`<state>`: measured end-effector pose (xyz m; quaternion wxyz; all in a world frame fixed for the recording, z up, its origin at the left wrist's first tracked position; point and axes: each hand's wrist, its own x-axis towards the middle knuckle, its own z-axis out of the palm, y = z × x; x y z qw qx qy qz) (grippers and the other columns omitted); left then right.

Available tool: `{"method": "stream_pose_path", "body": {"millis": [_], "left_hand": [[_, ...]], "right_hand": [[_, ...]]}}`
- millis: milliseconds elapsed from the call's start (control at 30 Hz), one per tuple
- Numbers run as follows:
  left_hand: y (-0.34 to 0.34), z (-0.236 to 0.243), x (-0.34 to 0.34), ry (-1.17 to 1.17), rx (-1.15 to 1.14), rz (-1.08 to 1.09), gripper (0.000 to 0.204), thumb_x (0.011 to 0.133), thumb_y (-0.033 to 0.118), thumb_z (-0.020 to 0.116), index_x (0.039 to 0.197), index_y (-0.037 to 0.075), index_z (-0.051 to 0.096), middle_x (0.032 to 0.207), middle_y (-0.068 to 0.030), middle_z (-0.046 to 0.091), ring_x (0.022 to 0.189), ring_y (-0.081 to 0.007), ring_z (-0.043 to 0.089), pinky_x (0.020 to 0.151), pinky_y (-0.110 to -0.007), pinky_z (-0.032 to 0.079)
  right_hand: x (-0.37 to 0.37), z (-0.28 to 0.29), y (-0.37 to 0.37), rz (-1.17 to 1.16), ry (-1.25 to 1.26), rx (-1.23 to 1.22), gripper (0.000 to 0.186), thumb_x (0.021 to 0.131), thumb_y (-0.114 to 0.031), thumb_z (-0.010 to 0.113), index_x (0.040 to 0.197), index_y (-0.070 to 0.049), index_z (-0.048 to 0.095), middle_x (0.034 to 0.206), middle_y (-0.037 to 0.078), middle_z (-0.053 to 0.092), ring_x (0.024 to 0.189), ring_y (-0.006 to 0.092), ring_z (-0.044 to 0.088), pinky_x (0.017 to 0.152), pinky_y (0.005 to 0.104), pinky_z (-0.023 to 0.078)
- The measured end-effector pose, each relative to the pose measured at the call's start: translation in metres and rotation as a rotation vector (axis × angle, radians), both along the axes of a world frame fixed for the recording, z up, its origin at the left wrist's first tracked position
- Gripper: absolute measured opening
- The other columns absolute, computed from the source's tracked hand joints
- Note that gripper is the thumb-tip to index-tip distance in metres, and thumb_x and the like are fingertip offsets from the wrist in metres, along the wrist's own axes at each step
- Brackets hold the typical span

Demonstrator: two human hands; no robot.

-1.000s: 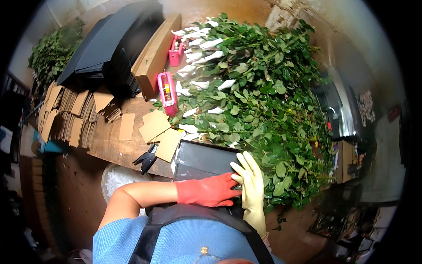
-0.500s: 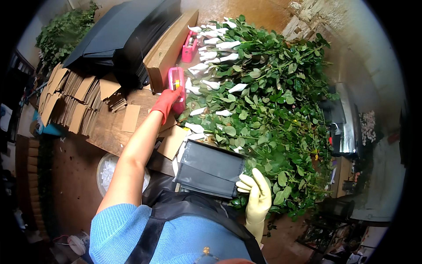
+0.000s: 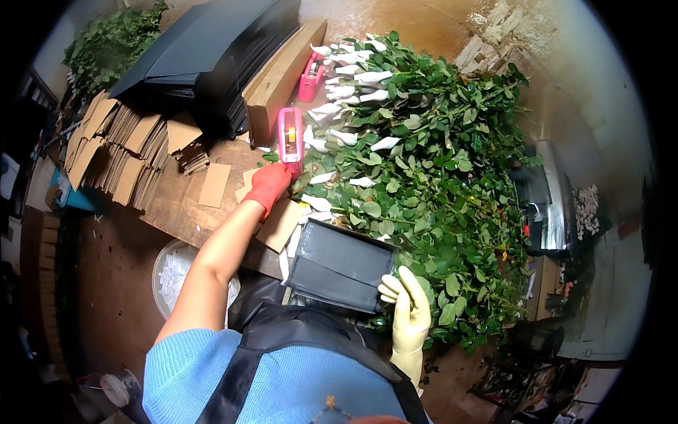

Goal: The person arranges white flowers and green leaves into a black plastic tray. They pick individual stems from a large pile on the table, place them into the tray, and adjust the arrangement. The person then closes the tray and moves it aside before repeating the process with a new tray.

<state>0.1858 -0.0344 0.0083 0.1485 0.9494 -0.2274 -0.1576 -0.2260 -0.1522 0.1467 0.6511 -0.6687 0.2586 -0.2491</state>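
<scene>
My left hand [image 3: 270,182], in a red glove, is at the near end of a pink tape dispenser [image 3: 289,134], its fingers closed; what they pinch is hidden. My right hand [image 3: 404,304], in a pale yellow glove, has its fingers apart and partly bent beside the right edge of a dark, flat rectangular package [image 3: 339,265]. Loose cardboard pieces [image 3: 275,226] lie under and beside my left hand. Long leafy stems [image 3: 452,212] with white-wrapped flower heads [image 3: 385,143] cover the table to the right and beyond the package.
Cardboard stacks [image 3: 141,134] stand on the left of the wooden table [image 3: 176,208], before a black sheet stack [image 3: 198,56] and a plank [image 3: 279,78]. A second pink dispenser [image 3: 311,78] is farther back; a bucket of white scraps [image 3: 173,279] is below the near edge.
My left hand has moved from the package up to the dispenser, then slightly back toward me at its near end. My right hand has drawn a little lower, beside the package's edge.
</scene>
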Motion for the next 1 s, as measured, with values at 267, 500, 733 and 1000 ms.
{"method": "stream_pose_path", "body": {"millis": [267,500,733,1000], "left_hand": [[0.024,0.119,-0.099,0.560,-0.582,-0.211,0.044,0.104,0.045,0.062,0.102,0.004,0.076,0.085,-0.0054,0.074,0.077,-0.0145,0.064,0.075,-0.032,0.051],[0.022,0.091,-0.198,0.010,-0.051,-0.482,0.056,0.100,0.058,0.058,0.080,0.009,0.077,0.075,-0.0154,0.072,0.073,-0.0372,0.071,0.066,-0.049,0.056],[0.067,0.109,-0.191,0.098,0.116,-0.397,0.064,0.093,0.066,0.062,0.075,0.007,0.077,0.075,-0.0181,0.071,0.074,-0.0408,0.070,0.065,-0.050,0.055],[0.110,0.092,-0.104,0.360,-0.508,-0.030,0.057,0.090,0.033,0.081,0.137,0.005,0.065,0.122,-0.0087,0.071,0.098,-0.0208,0.069,0.088,-0.034,0.056]], "right_hand": [[-0.022,0.010,0.002,-0.083,-0.036,-0.030,0.043,0.110,-0.009,0.050,0.149,0.009,0.050,0.129,0.025,0.070,0.110,0.0285,0.073,0.096,0.0367,0.059],[0.010,0.020,0.015,0.090,-0.071,-0.061,0.037,0.106,-0.001,0.053,0.141,0.011,0.058,0.124,0.025,0.073,0.108,0.0286,0.075,0.096,0.0372,0.060],[0.055,0.006,0.017,0.285,0.266,0.040,0.044,0.107,-0.014,0.059,0.151,-0.006,0.056,0.139,0.015,0.068,0.103,0.0195,0.076,0.085,0.0269,0.060],[0.079,0.023,-0.005,0.293,0.253,0.219,0.054,0.111,-0.019,0.054,0.161,-0.005,0.039,0.145,0.020,0.063,0.094,0.0157,0.074,0.074,0.0228,0.057]]}}
